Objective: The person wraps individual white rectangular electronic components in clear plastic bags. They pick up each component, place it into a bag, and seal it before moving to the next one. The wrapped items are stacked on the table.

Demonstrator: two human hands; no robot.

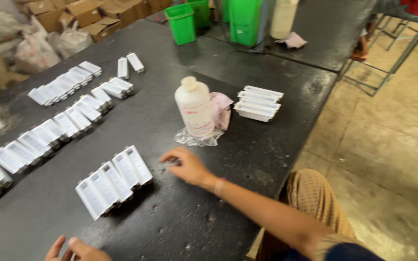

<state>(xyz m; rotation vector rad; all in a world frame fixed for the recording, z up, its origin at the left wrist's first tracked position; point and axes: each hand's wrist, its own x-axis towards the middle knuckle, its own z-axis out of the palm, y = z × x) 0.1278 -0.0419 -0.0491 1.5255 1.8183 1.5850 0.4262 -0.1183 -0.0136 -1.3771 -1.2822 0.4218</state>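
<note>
Here, low in the frame's centre, your right hand [186, 166] is pinching a small blurred piece [168, 165] beside the row of white cartridges [114, 181], seemingly light, stiff, best gripped by its edges; your left hand's [78, 250] grip is unclear.

Right hand [186, 166] pinches a small clear piece [169, 165] beside white cartridges [114, 181].

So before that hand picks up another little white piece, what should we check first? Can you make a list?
1. Right hand on the dark table beside the nearest row of flat white rectangular parts: ok.
2. Right hand empty: cannot tell, blurred.
3. Left hand in full view: not ok, cut off by the edge.
4. White plastic bottle upright, capped: ok.
5. Stack of white trays apart from the bottle: ok.
</note>
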